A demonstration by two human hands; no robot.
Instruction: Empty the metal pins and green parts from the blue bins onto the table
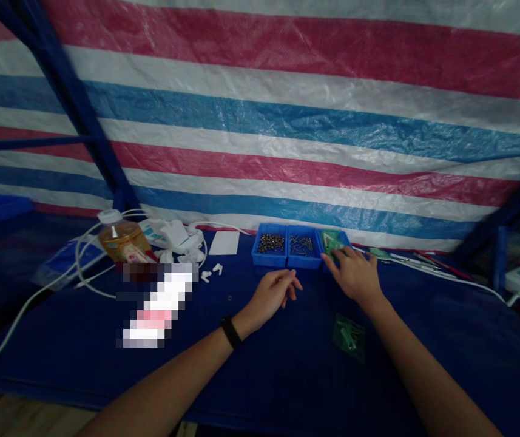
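Three blue bins stand side by side at the back of the blue table. The left bin [270,246] holds small brassy parts, the middle bin [304,247] silvery screws, and the right bin [331,238] green plastic items. My right hand [355,273] reaches over the front of the right bin with its fingers spread, and nothing shows in its grip. In front of the left and middle bins is my left hand [275,291], its fingers loosely curled; whether anything is between them is hidden. A green bag [349,337] with small parts lies near my right forearm.
On the left are a bottle of amber liquid [125,243], white cables, a power strip [173,235] and white earbuds [212,273]. A white card [224,243] lies left of the bins. Thin tools [423,265] and a cable run along the back right.
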